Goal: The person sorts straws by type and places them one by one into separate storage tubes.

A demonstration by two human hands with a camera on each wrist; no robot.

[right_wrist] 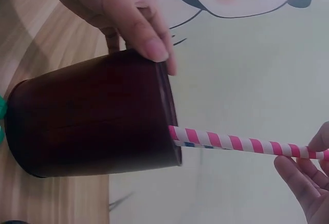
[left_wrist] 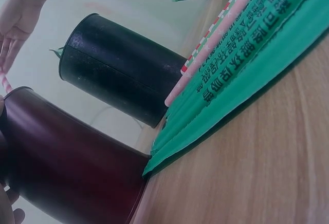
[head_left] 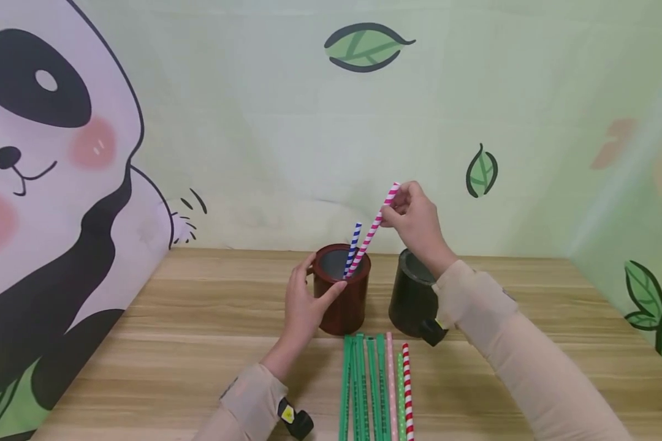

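Observation:
My left hand [head_left: 304, 300] grips a dark red-brown cup [head_left: 344, 309] near its rim, the thumb on the near side. The cup stands upright on the table. Between thumb and fingers, my right hand [head_left: 417, 220] pinches a pink-and-white striped paper straw [head_left: 376, 223] near its top end. That straw slants down into the cup's mouth, its lower end hidden inside in the right wrist view. A blue-and-white striped straw [head_left: 355, 239] leans in the same cup beside it. A black cup [head_left: 410, 294] stands to the right, partly behind my right wrist.
In front of the cups, several green wrapped straws [head_left: 360, 386] lie side by side. Right of them are a pink straw [head_left: 390, 380], a light green dotted straw [head_left: 401, 392] and a red-and-white striped straw [head_left: 408, 386]. A printed panda backdrop [head_left: 254, 122] rises behind the wooden table [head_left: 198, 343].

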